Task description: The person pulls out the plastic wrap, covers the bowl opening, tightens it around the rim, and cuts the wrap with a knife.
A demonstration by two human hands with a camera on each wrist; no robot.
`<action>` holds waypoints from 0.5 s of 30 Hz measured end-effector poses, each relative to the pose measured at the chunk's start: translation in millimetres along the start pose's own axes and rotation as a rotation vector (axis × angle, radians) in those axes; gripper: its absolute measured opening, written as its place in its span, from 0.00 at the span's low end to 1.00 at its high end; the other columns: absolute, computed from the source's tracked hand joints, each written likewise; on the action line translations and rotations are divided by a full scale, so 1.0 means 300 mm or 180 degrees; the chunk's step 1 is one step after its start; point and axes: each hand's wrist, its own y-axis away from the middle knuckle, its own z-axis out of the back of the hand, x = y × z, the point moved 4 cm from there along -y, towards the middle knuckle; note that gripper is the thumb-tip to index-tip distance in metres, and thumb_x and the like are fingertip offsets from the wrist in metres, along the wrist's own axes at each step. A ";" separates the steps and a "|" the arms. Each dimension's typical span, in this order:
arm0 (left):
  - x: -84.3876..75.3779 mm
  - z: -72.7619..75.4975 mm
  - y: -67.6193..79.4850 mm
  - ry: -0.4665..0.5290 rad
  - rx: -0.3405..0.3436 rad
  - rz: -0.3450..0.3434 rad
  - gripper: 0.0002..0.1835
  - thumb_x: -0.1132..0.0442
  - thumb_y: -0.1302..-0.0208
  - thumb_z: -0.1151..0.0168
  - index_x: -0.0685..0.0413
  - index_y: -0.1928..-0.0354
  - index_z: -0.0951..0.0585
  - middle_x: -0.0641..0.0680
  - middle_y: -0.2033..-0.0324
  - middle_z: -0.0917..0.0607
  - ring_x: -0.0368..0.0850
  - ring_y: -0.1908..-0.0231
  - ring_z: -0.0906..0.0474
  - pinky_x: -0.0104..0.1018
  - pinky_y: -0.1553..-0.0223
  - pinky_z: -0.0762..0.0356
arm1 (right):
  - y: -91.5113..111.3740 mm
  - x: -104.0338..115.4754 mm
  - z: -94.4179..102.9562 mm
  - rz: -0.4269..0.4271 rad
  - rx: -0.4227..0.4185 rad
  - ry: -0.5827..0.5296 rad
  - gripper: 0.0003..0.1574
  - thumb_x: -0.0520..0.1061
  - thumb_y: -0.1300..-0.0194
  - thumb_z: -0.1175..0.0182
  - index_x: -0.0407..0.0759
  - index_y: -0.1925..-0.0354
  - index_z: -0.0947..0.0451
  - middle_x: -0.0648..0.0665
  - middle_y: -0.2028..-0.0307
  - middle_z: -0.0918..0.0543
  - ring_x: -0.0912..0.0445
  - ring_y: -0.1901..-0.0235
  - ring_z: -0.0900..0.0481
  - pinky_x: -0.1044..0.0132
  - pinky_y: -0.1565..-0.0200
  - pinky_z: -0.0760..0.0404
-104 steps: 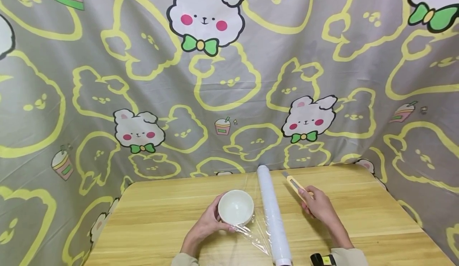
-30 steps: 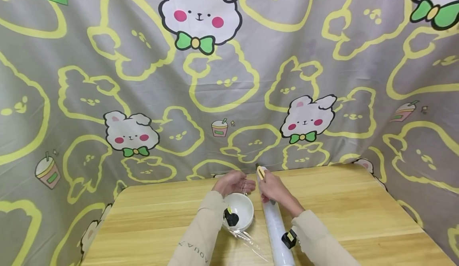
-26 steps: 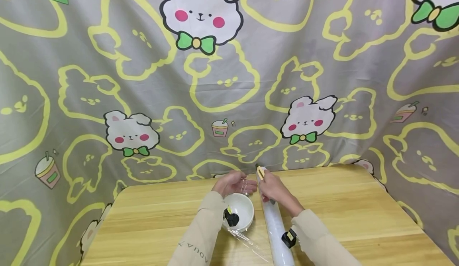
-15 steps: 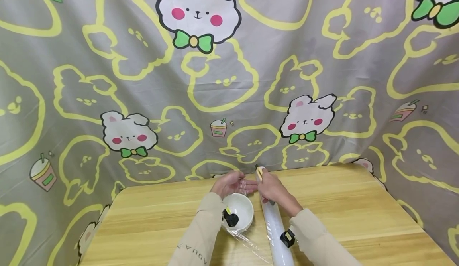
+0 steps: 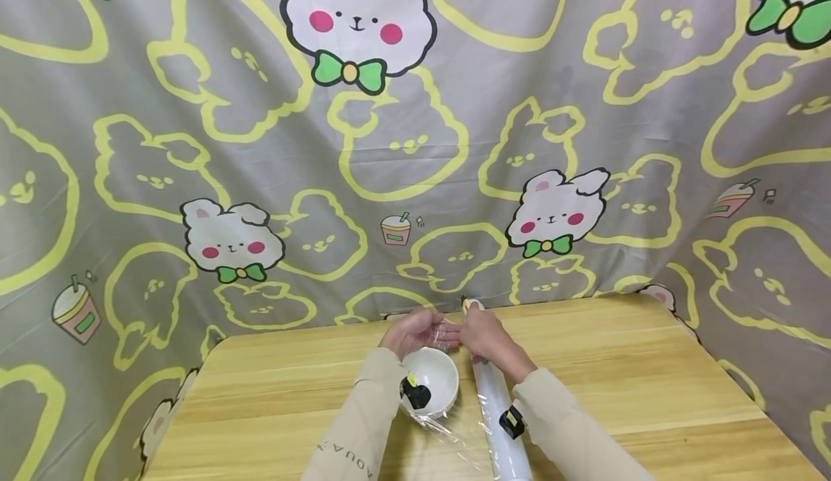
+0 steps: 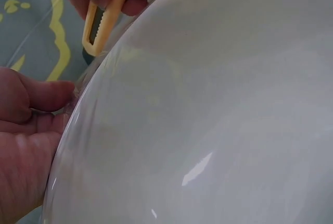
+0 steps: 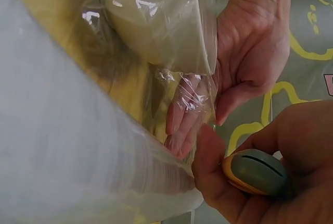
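Right hand (image 5: 490, 337) shifted to roll (image 5: 495, 396), grip clamped on cutter (image 7: 257, 172), left hand (image 5: 420, 329) straight-fingered by film (image 5: 441, 429), camera (image 5: 417, 394) partly hiding bowl (image 5: 443, 384)

Thin, crinkled plastic film (image 5: 441, 429) shines over a smooth, glossy bowl (image 5: 444, 381), probably ceramic beneath that veil. The wrap roll (image 5: 498, 416) is sleek plastic, the cutter (image 6: 110, 18) smooth plastic, the desk (image 5: 292, 376) wood-grained, the curtain (image 5: 470, 128) matt cloth.
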 end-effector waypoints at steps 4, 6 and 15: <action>0.004 0.002 0.000 -0.0053 -0.0011 -0.0002 0.17 0.71 0.21 0.68 0.62 0.66 0.30 0.79 0.43 0.23 0.70 0.40 0.24 0.55 0.40 0.20 | 0.000 0.006 -0.011 -0.0077 0.0036 0.0129 0.42 0.36 0.28 0.51 0.16 0.26 0.55 0.25 0.71 0.17 0.50 0.88 0.19 0.65 0.86 0.23; 0.005 0.002 0.000 -0.0048 0.0006 0.0002 0.17 0.71 0.21 0.69 0.62 0.66 0.30 0.79 0.43 0.23 0.71 0.39 0.25 0.55 0.40 0.20 | 0.005 0.009 -0.014 -0.0108 0.0057 0.0198 0.41 0.35 0.27 0.52 0.16 0.26 0.56 0.33 0.80 0.18 0.50 0.88 0.18 0.65 0.86 0.22; -0.009 -0.005 0.012 0.0044 0.0107 -0.0009 0.15 0.70 0.20 0.70 0.66 0.59 0.30 0.80 0.41 0.26 0.72 0.37 0.28 0.55 0.37 0.24 | 0.031 0.023 -0.002 -0.0123 0.0069 0.0317 0.40 0.35 0.27 0.55 0.17 0.26 0.56 0.40 0.85 0.20 0.50 0.87 0.16 0.61 0.74 0.14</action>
